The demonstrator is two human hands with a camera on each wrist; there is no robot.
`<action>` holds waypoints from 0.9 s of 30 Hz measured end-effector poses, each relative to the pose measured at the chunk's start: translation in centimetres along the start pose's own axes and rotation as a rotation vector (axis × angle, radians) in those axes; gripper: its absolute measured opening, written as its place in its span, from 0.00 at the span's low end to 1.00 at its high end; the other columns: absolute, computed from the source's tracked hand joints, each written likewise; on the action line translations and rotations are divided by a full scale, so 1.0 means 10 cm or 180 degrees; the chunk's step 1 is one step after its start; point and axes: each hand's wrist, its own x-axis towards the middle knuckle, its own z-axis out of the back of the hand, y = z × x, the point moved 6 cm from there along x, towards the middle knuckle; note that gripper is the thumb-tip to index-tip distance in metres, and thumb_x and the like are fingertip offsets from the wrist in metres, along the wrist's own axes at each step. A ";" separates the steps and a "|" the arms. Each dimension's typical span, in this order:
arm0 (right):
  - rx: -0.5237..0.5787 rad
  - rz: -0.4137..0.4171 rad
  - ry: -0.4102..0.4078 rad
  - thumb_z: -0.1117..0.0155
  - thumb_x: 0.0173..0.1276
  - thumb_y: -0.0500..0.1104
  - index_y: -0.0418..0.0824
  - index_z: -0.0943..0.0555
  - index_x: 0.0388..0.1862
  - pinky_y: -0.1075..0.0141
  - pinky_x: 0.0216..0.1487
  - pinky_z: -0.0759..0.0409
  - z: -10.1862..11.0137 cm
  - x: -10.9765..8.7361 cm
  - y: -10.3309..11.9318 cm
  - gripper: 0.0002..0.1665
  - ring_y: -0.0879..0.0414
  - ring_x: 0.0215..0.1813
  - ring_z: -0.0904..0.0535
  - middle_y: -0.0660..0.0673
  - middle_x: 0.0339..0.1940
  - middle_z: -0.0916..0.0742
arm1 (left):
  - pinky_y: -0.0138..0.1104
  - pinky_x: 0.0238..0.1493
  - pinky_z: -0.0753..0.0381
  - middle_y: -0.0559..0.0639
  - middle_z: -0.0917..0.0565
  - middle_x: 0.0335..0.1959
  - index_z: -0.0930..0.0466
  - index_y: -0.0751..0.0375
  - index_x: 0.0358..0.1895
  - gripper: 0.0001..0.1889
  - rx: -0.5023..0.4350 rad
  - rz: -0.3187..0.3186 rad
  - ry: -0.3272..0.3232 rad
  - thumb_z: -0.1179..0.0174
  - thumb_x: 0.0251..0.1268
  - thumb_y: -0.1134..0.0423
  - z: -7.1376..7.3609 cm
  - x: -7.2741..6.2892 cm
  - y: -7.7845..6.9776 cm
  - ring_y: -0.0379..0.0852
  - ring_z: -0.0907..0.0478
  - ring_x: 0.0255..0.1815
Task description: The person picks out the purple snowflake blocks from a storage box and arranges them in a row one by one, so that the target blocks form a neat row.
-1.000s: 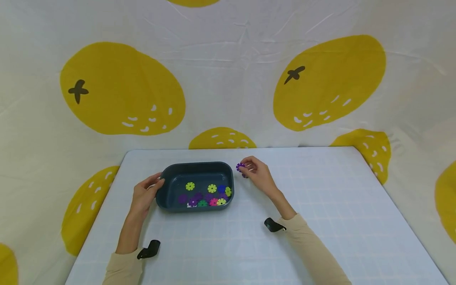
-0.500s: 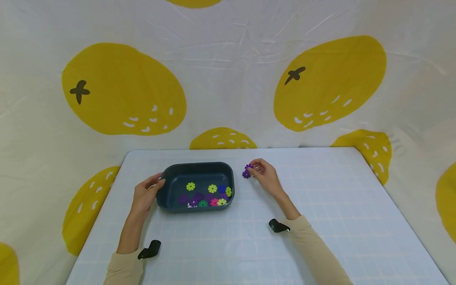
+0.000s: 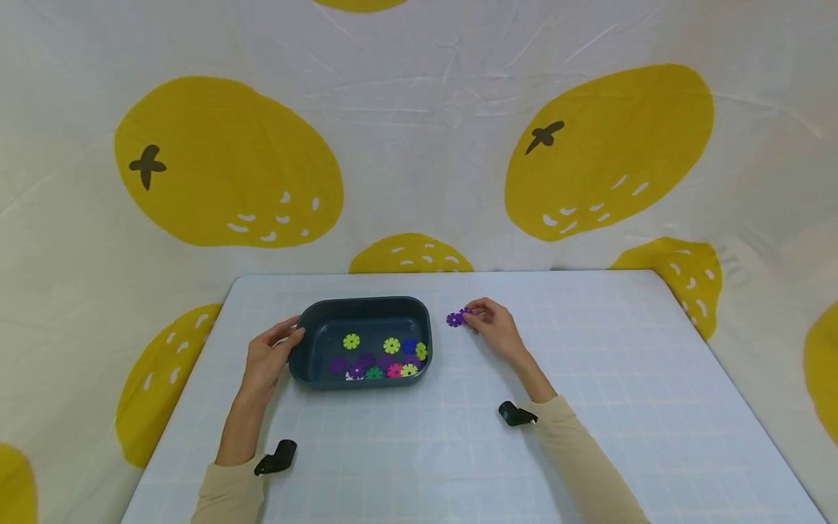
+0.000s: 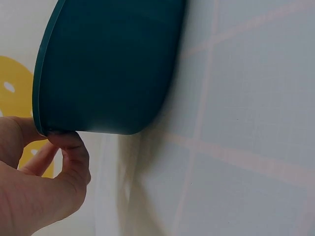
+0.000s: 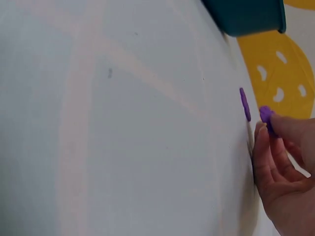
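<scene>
A dark teal tray (image 3: 358,307) stands at the middle left of the table. My left hand (image 3: 262,362) grips its left end by the rim, thumb and fingers on either side, as the left wrist view shows of the tray wall (image 4: 113,69). To the right of the tray, my right hand (image 3: 495,330) pinches a purple notched plastic disc (image 5: 267,117) between thumb and fingers. A second purple disc (image 3: 455,319) lies on the table just left of the fingertips. Seen edge-on in the right wrist view, that disc (image 5: 245,104) looks apart from the pinched one.
Inside the tray lie several notched discs, among them a yellow disc (image 3: 351,341), a blue disc (image 3: 409,346), a pink disc (image 3: 394,370) and a green disc (image 3: 374,373). A pale checked cloth (image 3: 406,451) covers the table. Behind it hangs a fruit-print curtain (image 3: 419,145).
My right hand has moved right and a little nearer with the purple disc, uncovering the other purple disc on the table. The left hand and tray have stayed put.
</scene>
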 end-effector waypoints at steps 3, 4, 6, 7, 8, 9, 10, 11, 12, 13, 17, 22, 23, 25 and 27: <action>-0.0029 -0.0001 -0.0013 0.33 0.75 0.39 0.35 0.18 0.52 0.70 0.39 0.18 0.02 0.01 -0.02 0.11 0.50 0.39 0.18 0.38 0.44 0.14 | 0.25 0.46 0.23 0.51 0.25 0.57 0.26 0.57 0.73 0.27 -0.0038 -0.0025 0.0001 0.37 0.75 0.53 0.00 0.00 0.00 0.36 0.26 0.47; -0.0049 0.0003 -0.0020 0.34 0.75 0.39 0.35 0.17 0.52 0.70 0.38 0.19 0.03 0.01 -0.03 0.11 0.50 0.39 0.18 0.38 0.43 0.14 | 0.24 0.45 0.23 0.50 0.24 0.56 0.26 0.58 0.73 0.28 -0.0043 -0.0039 0.0005 0.37 0.75 0.54 0.00 0.00 -0.01 0.36 0.26 0.47; -0.0069 0.0002 -0.0023 0.34 0.75 0.38 0.34 0.17 0.52 0.70 0.37 0.19 0.05 0.00 -0.02 0.11 0.50 0.39 0.18 0.38 0.44 0.14 | 0.24 0.44 0.23 0.50 0.24 0.54 0.26 0.59 0.73 0.27 -0.0066 -0.0064 -0.0001 0.37 0.75 0.54 0.00 0.00 -0.01 0.36 0.26 0.46; -0.0084 -0.0010 -0.0023 0.34 0.75 0.38 0.34 0.17 0.52 0.70 0.37 0.19 0.06 0.00 -0.01 0.11 0.49 0.39 0.19 0.38 0.44 0.14 | 0.24 0.44 0.23 0.50 0.24 0.54 0.26 0.59 0.72 0.27 -0.0070 -0.0074 -0.0001 0.37 0.75 0.54 0.00 0.00 -0.02 0.36 0.26 0.46; -0.0102 -0.0025 -0.0025 0.34 0.75 0.38 0.34 0.17 0.52 0.70 0.36 0.19 0.07 -0.01 -0.01 0.11 0.49 0.39 0.19 0.38 0.44 0.14 | 0.23 0.43 0.23 0.50 0.24 0.54 0.26 0.59 0.72 0.27 -0.0073 -0.0081 0.0001 0.37 0.75 0.54 0.00 0.00 -0.02 0.36 0.26 0.46; -0.0124 -0.0043 -0.0023 0.34 0.75 0.38 0.34 0.17 0.53 0.70 0.36 0.20 0.08 -0.01 0.00 0.11 0.49 0.39 0.19 0.38 0.44 0.14 | 0.23 0.44 0.23 0.51 0.24 0.55 0.26 0.59 0.73 0.28 -0.0072 -0.0077 0.0011 0.37 0.75 0.54 -0.01 0.00 -0.02 0.36 0.26 0.47; -0.0155 -0.0047 -0.0022 0.34 0.75 0.38 0.34 0.18 0.53 0.70 0.35 0.20 0.09 -0.01 0.01 0.11 0.49 0.39 0.19 0.38 0.44 0.14 | 0.23 0.44 0.23 0.51 0.24 0.56 0.26 0.59 0.73 0.28 -0.0059 -0.0076 0.0013 0.37 0.75 0.53 -0.01 0.00 -0.02 0.36 0.26 0.47; -0.0182 -0.0050 -0.0013 0.34 0.76 0.38 0.34 0.18 0.53 0.70 0.35 0.20 0.10 -0.02 0.01 0.11 0.49 0.40 0.19 0.37 0.44 0.14 | 0.23 0.44 0.23 0.51 0.24 0.56 0.26 0.58 0.73 0.28 -0.0059 -0.0071 0.0011 0.37 0.75 0.53 -0.01 0.01 -0.02 0.36 0.27 0.48; -0.0217 -0.0054 -0.0001 0.35 0.76 0.38 0.33 0.18 0.53 0.71 0.35 0.21 0.10 -0.02 0.02 0.11 0.49 0.40 0.19 0.37 0.44 0.14 | 0.23 0.44 0.23 0.51 0.24 0.57 0.26 0.58 0.73 0.28 -0.0066 -0.0066 0.0012 0.37 0.75 0.53 -0.01 0.01 -0.02 0.37 0.27 0.48; -0.0245 -0.0046 0.0002 0.34 0.75 0.37 0.33 0.18 0.53 0.71 0.36 0.21 0.11 -0.02 0.02 0.12 0.49 0.40 0.19 0.37 0.44 0.14 | 0.23 0.44 0.23 0.51 0.25 0.57 0.26 0.58 0.73 0.28 -0.0072 -0.0064 0.0009 0.37 0.75 0.53 -0.01 0.01 -0.02 0.37 0.27 0.48; -0.0314 -0.0015 0.0015 0.35 0.75 0.36 0.32 0.18 0.53 0.71 0.36 0.21 0.12 -0.02 0.02 0.11 0.48 0.41 0.18 0.36 0.44 0.14 | 0.23 0.44 0.23 0.51 0.24 0.55 0.26 0.59 0.73 0.28 -0.0100 -0.0078 0.0005 0.37 0.75 0.54 -0.01 0.01 -0.01 0.37 0.27 0.48; -0.0421 0.0085 -0.0013 0.34 0.75 0.36 0.32 0.17 0.52 0.72 0.37 0.22 0.10 -0.02 0.00 0.11 0.48 0.41 0.18 0.37 0.42 0.14 | 0.23 0.44 0.23 0.52 0.24 0.56 0.26 0.59 0.72 0.27 -0.0098 -0.0083 -0.0011 0.36 0.75 0.54 -0.01 0.01 -0.01 0.37 0.27 0.48; -0.0458 0.0116 -0.0030 0.34 0.75 0.36 0.31 0.17 0.51 0.71 0.38 0.22 0.10 -0.02 0.00 0.11 0.48 0.41 0.18 0.37 0.42 0.14 | 0.23 0.44 0.23 0.52 0.25 0.56 0.26 0.59 0.72 0.27 -0.0098 -0.0075 -0.0018 0.36 0.75 0.54 -0.01 0.01 -0.01 0.38 0.27 0.48; -0.0531 0.0160 -0.0074 0.33 0.74 0.36 0.32 0.17 0.51 0.71 0.39 0.22 0.09 -0.02 0.01 0.11 0.48 0.41 0.18 0.37 0.42 0.14 | 0.23 0.44 0.23 0.52 0.25 0.57 0.26 0.59 0.72 0.27 -0.0094 -0.0065 -0.0023 0.36 0.75 0.54 -0.01 0.01 0.00 0.38 0.27 0.48; -0.0581 0.0187 -0.0129 0.33 0.73 0.35 0.31 0.16 0.50 0.71 0.39 0.22 0.09 -0.02 0.02 0.10 0.48 0.41 0.19 0.37 0.41 0.13 | 0.23 0.45 0.23 0.53 0.25 0.57 0.26 0.59 0.73 0.28 -0.0092 -0.0070 -0.0015 0.37 0.75 0.53 0.00 0.01 0.00 0.38 0.27 0.49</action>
